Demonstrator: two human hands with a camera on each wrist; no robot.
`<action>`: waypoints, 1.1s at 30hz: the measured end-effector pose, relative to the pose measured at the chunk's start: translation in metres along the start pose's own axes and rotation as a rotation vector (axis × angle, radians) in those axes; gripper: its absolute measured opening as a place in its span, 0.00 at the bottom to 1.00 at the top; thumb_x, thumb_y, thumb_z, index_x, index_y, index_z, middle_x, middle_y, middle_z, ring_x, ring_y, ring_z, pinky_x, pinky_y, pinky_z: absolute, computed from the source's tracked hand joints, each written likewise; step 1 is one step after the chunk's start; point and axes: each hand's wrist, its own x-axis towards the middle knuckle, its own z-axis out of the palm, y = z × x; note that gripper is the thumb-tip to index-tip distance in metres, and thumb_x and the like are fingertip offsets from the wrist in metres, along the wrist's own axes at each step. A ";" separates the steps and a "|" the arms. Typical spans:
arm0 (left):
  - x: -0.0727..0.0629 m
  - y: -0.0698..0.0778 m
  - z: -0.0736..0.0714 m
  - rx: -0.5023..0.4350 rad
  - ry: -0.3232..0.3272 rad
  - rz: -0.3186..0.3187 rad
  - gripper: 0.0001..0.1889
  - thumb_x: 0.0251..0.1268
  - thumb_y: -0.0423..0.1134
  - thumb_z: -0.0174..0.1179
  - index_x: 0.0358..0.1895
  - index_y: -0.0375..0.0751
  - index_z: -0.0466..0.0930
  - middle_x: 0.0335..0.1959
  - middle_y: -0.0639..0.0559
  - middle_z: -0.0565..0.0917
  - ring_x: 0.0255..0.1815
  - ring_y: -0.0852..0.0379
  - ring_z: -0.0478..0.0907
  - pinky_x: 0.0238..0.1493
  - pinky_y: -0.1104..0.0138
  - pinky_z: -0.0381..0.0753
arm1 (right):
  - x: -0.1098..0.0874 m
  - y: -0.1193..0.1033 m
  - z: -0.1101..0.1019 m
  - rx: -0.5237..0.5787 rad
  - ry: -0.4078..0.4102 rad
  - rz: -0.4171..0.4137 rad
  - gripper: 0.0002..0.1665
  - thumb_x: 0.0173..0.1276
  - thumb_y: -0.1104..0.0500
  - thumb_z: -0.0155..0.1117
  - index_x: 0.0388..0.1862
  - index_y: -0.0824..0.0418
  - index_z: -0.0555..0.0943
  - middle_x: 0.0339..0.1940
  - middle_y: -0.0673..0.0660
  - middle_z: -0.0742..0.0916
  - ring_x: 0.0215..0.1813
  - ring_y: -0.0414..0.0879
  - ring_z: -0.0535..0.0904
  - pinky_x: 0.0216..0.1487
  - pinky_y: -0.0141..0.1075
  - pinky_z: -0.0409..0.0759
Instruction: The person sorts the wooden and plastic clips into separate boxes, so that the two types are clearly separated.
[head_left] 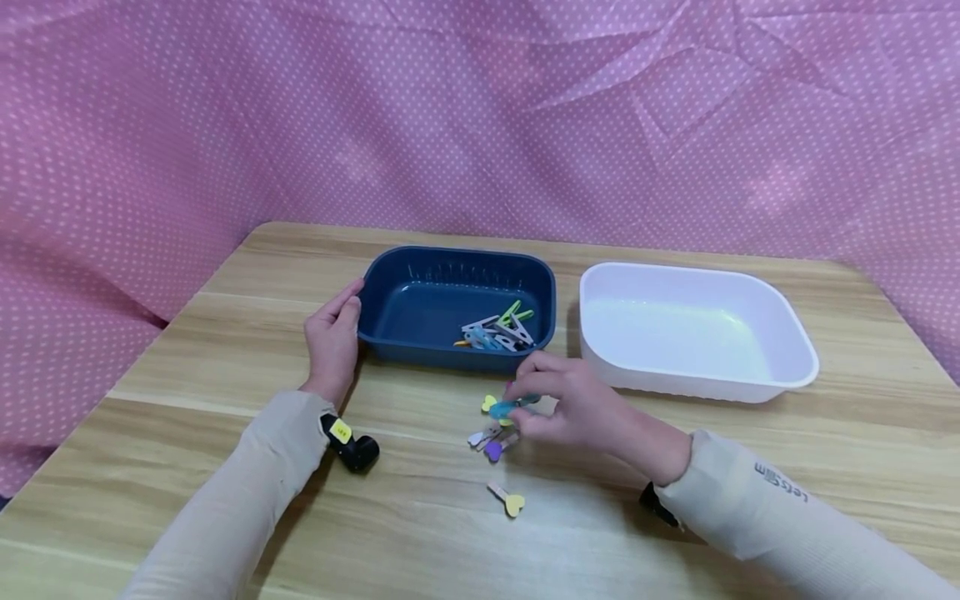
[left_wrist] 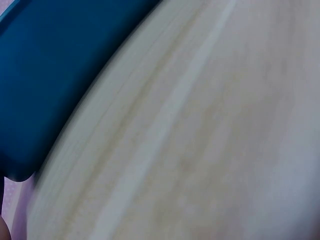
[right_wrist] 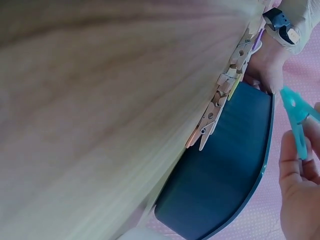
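Over the wood-grain bench (head_left: 420,533), R hand (head_left: 573,407) held a turquoise plastic clothes-peg (head_left: 502,410).
R grip was pinching that peg btwn thumb & fingers, just in front of the dk-blue rect. plastic tray (head_left: 420,356), nr small wooden pegs w/ coloured hearts (head_left: 492,451); a lone yellow-heart wooden peg (head_left: 514,505) lay apart. L hand (head_left: 330,346) touched blue tray's L end; can't tell if its grip pinched the rim. Grey, green & blue plastic clips (head_left: 517,330) lay in that tray's nr R corner. White rect. plastic tray (head_left: 682,385) stood to its R.

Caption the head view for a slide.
Left hand at the blue bin's rim, right hand pinching a turquoise clip near heart pegs.
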 end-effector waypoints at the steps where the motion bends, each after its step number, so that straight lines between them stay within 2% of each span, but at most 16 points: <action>1: 0.000 0.000 0.000 -0.002 -0.001 0.001 0.16 0.70 0.38 0.49 0.57 0.45 0.77 0.61 0.53 0.75 0.65 0.62 0.67 0.64 0.68 0.67 | 0.001 0.000 0.000 -0.009 0.018 -0.006 0.09 0.48 0.66 0.66 0.32 0.61 0.85 0.30 0.50 0.81 0.31 0.40 0.74 0.25 0.28 0.76; 6: 0.000 0.000 0.000 0.008 0.006 0.022 0.16 0.69 0.37 0.50 0.56 0.43 0.77 0.60 0.52 0.75 0.64 0.63 0.68 0.63 0.69 0.68 | 0.002 0.000 -0.002 -0.025 0.090 0.016 0.10 0.48 0.66 0.68 0.32 0.62 0.85 0.31 0.51 0.82 0.29 0.40 0.75 0.22 0.29 0.75; 11: 0.000 0.001 0.000 0.014 0.014 0.026 0.15 0.69 0.38 0.50 0.56 0.44 0.78 0.60 0.52 0.76 0.64 0.63 0.68 0.63 0.69 0.68 | 0.003 -0.002 -0.004 -0.040 0.169 0.033 0.11 0.48 0.66 0.70 0.33 0.62 0.85 0.32 0.52 0.84 0.31 0.42 0.78 0.27 0.28 0.79; 14: 0.000 0.001 0.001 0.015 0.015 0.028 0.15 0.69 0.37 0.50 0.56 0.43 0.78 0.60 0.52 0.76 0.64 0.63 0.68 0.63 0.69 0.68 | 0.004 -0.001 -0.006 -0.056 0.218 0.040 0.12 0.47 0.66 0.72 0.34 0.63 0.85 0.32 0.53 0.85 0.32 0.42 0.79 0.26 0.22 0.76; 17: 0.000 0.001 0.001 0.010 0.016 0.030 0.15 0.69 0.37 0.50 0.55 0.43 0.78 0.59 0.51 0.76 0.64 0.63 0.68 0.63 0.69 0.68 | 0.004 0.001 -0.008 -0.066 0.263 0.038 0.13 0.46 0.67 0.73 0.34 0.63 0.85 0.32 0.55 0.86 0.28 0.41 0.77 0.22 0.20 0.69; 21: 0.000 0.001 0.001 0.020 0.011 0.036 0.15 0.69 0.37 0.50 0.56 0.44 0.78 0.60 0.52 0.76 0.64 0.62 0.68 0.64 0.68 0.67 | 0.006 0.003 -0.010 -0.076 0.319 0.046 0.14 0.44 0.68 0.74 0.34 0.64 0.85 0.33 0.56 0.86 0.27 0.41 0.75 0.19 0.24 0.66; 24: 0.000 0.001 0.001 0.024 0.007 0.031 0.16 0.69 0.38 0.50 0.56 0.45 0.77 0.60 0.53 0.76 0.64 0.62 0.67 0.64 0.67 0.67 | 0.009 0.004 -0.011 -0.085 0.348 0.080 0.14 0.45 0.67 0.74 0.35 0.65 0.85 0.34 0.56 0.86 0.30 0.43 0.78 0.19 0.29 0.68; 30: -0.001 0.001 0.000 0.041 0.011 0.028 0.16 0.69 0.38 0.50 0.57 0.45 0.77 0.60 0.53 0.76 0.64 0.62 0.67 0.63 0.68 0.68 | 0.020 0.005 -0.011 -0.093 0.381 0.229 0.14 0.50 0.63 0.73 0.38 0.64 0.85 0.37 0.55 0.86 0.34 0.44 0.80 0.30 0.32 0.78; 33: -0.001 0.000 0.000 0.051 0.006 0.040 0.16 0.69 0.38 0.50 0.57 0.45 0.77 0.60 0.54 0.76 0.64 0.63 0.67 0.63 0.68 0.68 | 0.026 0.007 -0.010 -0.079 0.400 0.265 0.16 0.52 0.63 0.72 0.41 0.64 0.85 0.39 0.55 0.86 0.37 0.44 0.80 0.33 0.34 0.80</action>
